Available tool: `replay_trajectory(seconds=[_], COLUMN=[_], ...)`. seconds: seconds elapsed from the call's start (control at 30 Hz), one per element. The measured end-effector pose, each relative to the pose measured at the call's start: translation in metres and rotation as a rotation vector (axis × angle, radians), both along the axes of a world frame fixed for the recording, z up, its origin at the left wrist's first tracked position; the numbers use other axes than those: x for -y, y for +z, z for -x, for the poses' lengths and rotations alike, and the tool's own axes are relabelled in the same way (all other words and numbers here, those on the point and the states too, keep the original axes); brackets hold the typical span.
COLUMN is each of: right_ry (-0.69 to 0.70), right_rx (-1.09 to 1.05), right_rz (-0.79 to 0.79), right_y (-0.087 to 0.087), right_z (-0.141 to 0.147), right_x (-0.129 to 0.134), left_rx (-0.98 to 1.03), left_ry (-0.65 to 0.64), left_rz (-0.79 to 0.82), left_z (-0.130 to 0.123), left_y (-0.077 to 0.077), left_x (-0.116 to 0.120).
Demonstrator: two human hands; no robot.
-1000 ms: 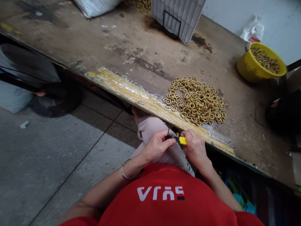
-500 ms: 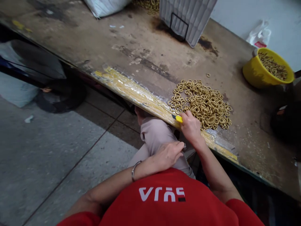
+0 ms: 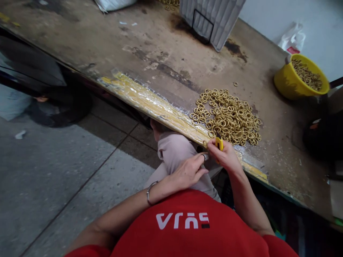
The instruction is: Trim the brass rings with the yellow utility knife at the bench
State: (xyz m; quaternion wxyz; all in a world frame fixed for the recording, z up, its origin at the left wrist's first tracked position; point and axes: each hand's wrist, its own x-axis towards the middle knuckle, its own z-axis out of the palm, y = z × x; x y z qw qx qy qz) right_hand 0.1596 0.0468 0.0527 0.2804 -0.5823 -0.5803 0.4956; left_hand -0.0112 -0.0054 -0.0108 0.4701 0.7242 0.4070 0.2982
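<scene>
A yellow utility knife is held in my right hand, its dark blade end pointing up toward the table. At the tips of the thumb and forefinger of that hand is a single brass-coloured ring, right at the table edge. Just beyond the hand lies a heap of brass-coloured rings. My left hand is over my lap, below and left of the right one. Its fingers stretch forward with the thumb apart, and a dark band circles one finger. I see nothing held in it.
Yellow and clear tape covers the table's front edge. A yellow bucket of rings stands at the right, near a white plastic bag. A grey ribbed container stands at the back, and a white sack lies left of it.
My right hand has moved slightly right and down, and the knife has turned from pointing left to pointing up. A ring now shows at its fingertips. My left fingers have straightened.
</scene>
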Motion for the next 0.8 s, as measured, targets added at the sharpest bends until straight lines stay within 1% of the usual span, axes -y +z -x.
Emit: replay_trajectory(seconds=[0.07, 0.13, 0.2, 0.3, 0.4, 0.53, 0.67, 0.8], right_ry=[-0.088, -0.171, -0.229, -0.275, -0.248, -0.175, -0.124, -0.114], right_rx=[-0.175, -0.323, -0.432, -0.506, -0.460, -0.322, -0.261, -0.242], right_rz=[0.156, 0.248, 0.287, 0.283, 0.234, 0.166, 0.121, 0.035], right_y=[-0.001, -0.004, -0.008, -0.014, -0.016, -0.011, -0.007, -0.008], right_z=[-0.006, -0.009, -0.008, -0.001, 0.003, 0.001, -0.001, 0.000], right_x=[0.014, 0.026, 0.036, 0.046, 0.052, 0.054, 0.055, 0.056], left_rx=[0.103, 0.186, 0.255, 0.347, 0.421, 0.458, 0.513, 0.570], left_ry=[0.094, 0.214, 0.280, 0.301, 0.322, 0.304, 0.274, 0.309], left_rz=[0.061, 0.189, 0.289, 0.330, 0.392, 0.489, 0.514, 0.535], left_z=[-0.001, -0.003, -0.007, -0.012, -0.014, -0.010, -0.007, -0.006], left_y=[0.002, 0.004, 0.008, 0.014, 0.020, 0.025, 0.029, 0.028], left_x=[-0.001, -0.001, -0.001, -0.001, -0.002, 0.000, 0.001, 0.002])
